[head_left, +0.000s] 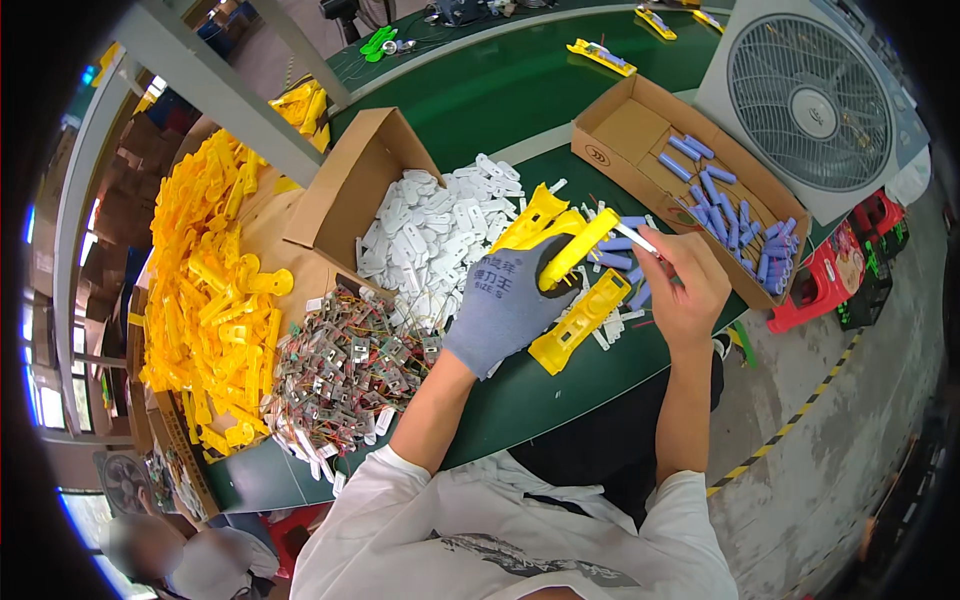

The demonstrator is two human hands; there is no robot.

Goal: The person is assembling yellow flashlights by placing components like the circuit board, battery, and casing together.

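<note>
Yellow shell (582, 248) is up in front of the person, above the near edge of the green table (520, 410), gripped in the left hand (512, 300). Left hand wears a grey glove, fingers closed round the shell, which is tilted. Right hand (692, 285) bare, thumb and fingertips pinched narrow on a thin white strip (634, 238), its tip close to the shell; cannot tell if touching.

Second shell (580, 322) lies on the table just below the held one. More shells (535, 218) sit beyond the glove. Loose purple cells (612, 260) lie behind, between the hands.

Left of the glove: heap of white parts (420, 240) spilling from a tipped carton (345, 175), wired boards (340, 370) nearer the person, big pile of yellow parts (210, 300) further left. Beyond the right hand: open box (628, 125) with purple cells, grey fan (810, 110) behind it. Far side: another shell, cells in it (602, 57). Co-worker (220, 562) at lower left.
</note>
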